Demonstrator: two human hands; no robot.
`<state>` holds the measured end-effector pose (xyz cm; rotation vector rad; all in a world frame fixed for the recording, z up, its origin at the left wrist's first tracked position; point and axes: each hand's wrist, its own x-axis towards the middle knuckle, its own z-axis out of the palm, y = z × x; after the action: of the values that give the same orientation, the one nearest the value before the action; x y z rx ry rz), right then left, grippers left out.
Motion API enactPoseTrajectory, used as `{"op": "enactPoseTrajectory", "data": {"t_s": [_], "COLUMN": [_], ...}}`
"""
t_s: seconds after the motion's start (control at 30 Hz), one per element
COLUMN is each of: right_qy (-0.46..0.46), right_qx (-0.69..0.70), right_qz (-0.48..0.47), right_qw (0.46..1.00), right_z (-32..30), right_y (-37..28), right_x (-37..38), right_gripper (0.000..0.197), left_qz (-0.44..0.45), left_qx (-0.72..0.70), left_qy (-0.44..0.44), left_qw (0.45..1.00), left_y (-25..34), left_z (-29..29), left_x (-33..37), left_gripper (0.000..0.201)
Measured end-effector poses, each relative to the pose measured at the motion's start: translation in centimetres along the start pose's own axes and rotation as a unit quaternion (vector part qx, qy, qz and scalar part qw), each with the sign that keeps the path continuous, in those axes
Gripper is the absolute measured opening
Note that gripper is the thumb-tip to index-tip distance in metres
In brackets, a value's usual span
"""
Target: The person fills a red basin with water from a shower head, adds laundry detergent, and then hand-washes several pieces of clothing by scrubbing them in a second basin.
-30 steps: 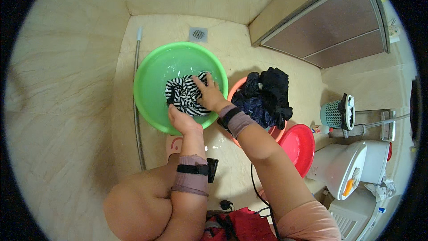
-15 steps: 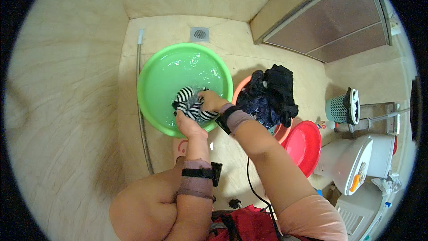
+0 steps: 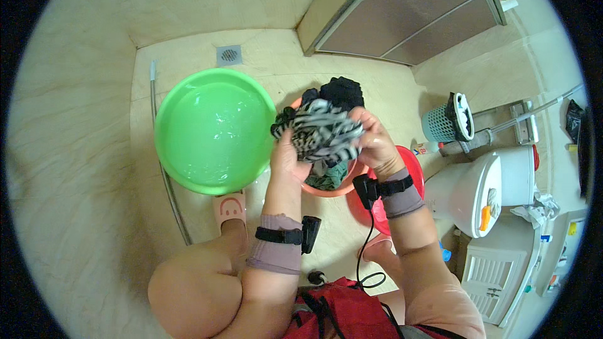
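Both my hands hold a black-and-white striped garment (image 3: 320,129) above the orange basin (image 3: 342,188). My left hand (image 3: 287,158) grips its near left side, and my right hand (image 3: 375,141) has its right end, a little blurred. Beneath the cloth, the orange basin is partly hidden; dark clothes (image 3: 342,93) and a green cloth (image 3: 328,177) show in it. To the left stands a large green basin (image 3: 164,150) with water in it. Its surface carries bright reflections.
A red basin (image 3: 411,166) sits partly behind the orange one and my right wrist. Farther right are a teal lattice bin (image 3: 440,124) and a white toilet (image 3: 471,194). A metal pole (image 3: 164,182) lies left of the green basin, and a drain (image 3: 229,55) lies beyond it.
The striped garment has come out of the green basin's water and moved right, over the orange basin, in both hands. The view has shifted to the right.
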<state>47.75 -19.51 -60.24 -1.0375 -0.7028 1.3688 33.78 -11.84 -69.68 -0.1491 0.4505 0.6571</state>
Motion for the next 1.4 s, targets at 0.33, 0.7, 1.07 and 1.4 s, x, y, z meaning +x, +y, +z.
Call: {"op": "enactPoseTrajectory", "data": {"t_s": [0.33,0.7,1.07,1.4], "right_qy": [0.187,0.291,0.275,0.292], "right_qx": [0.183,-0.025,-0.051,0.064], "right_qz": [0.044,-0.017,0.035,0.171], "right_qw": [0.964,0.956,0.960,0.939], "right_z": [-7.3,-6.4,-6.8,-7.8], "right_y": [3.7,0.7,1.3,2.4], "right_x": [-6.6,-6.1,-5.4,-5.5], "right_gripper": [0.076,0.034,0.025,0.032], "left_qz": [-0.141,-0.106,0.036,0.166], "left_qx": [0.162,0.156,0.254,0.461], "left_qy": [-0.041,0.022,0.023,0.026], "left_qw": [0.976,0.982,0.966,0.871], "left_y": [-7.8,-8.9,-10.4,-12.0], "left_z": [4.7,5.0,4.5,2.0], "left_x": [-2.9,-2.5,-1.5,-0.1], "left_gripper": [0.045,0.096,0.034,0.029]}}
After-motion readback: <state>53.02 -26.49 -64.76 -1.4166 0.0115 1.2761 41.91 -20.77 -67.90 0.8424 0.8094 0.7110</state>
